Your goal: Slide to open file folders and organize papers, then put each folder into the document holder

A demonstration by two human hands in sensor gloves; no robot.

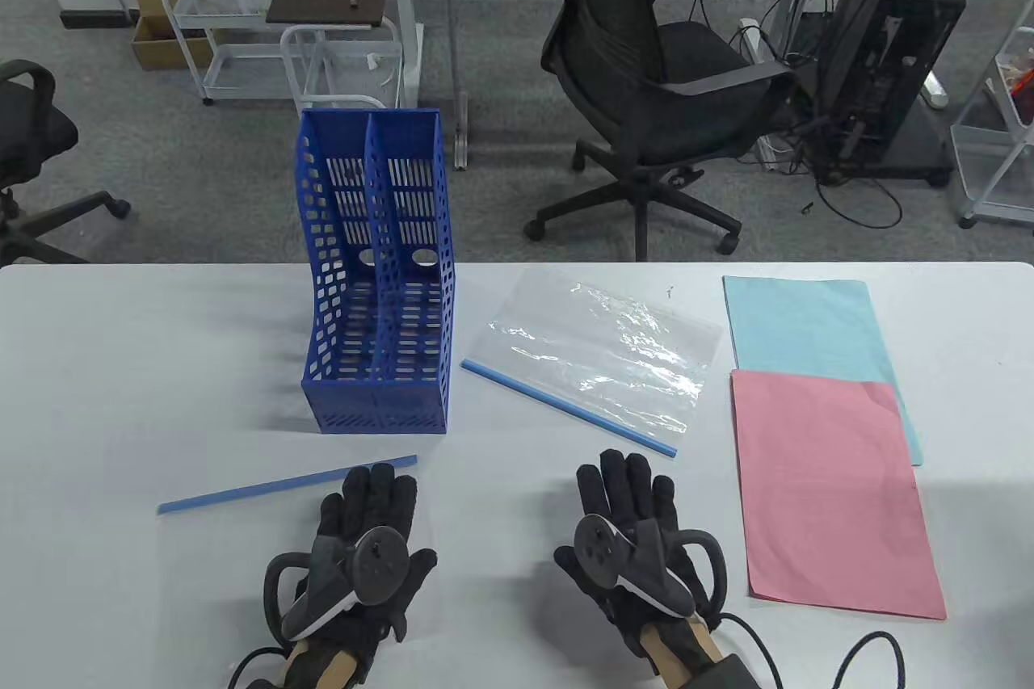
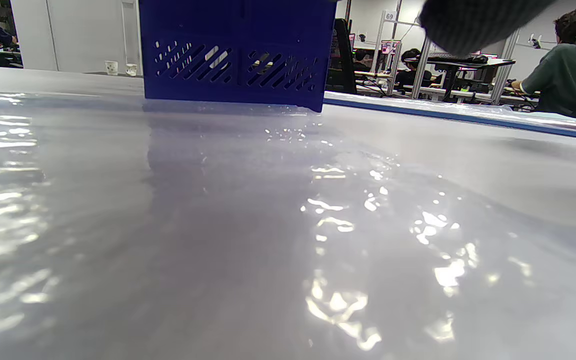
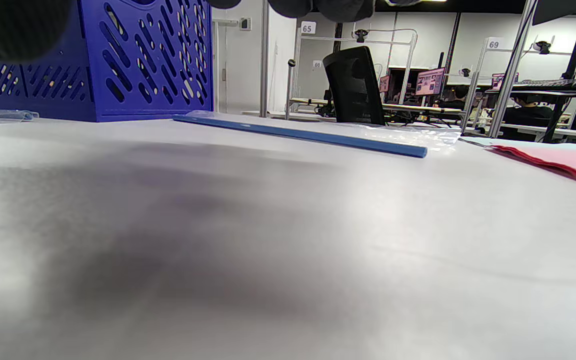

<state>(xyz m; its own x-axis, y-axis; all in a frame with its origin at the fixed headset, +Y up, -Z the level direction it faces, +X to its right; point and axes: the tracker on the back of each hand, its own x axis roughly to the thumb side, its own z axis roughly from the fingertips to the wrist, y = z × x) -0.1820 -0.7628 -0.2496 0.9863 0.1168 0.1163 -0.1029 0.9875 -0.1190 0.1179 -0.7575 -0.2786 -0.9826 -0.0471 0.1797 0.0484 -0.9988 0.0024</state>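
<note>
A blue two-slot document holder (image 1: 376, 277) stands empty at the table's back left. A clear folder (image 1: 614, 342) with a blue slide bar (image 1: 565, 408) on its near edge lies in the middle. A second slide bar (image 1: 287, 483) lies at the front left, along the far edge of another clear sheet (image 2: 288, 225). My left hand (image 1: 371, 503) lies flat on that sheet, fingertips at the bar. My right hand (image 1: 622, 495) rests flat on bare table, just short of the middle folder. A light blue paper (image 1: 816, 333) and a pink paper (image 1: 832, 495) lie at the right.
The white table's far edge (image 1: 161, 266) runs behind the holder. A black office chair (image 1: 646, 75) and carts stand on the floor beyond. The holder (image 3: 118, 60) and the middle folder's slide bar (image 3: 303, 134) show ahead in the right wrist view.
</note>
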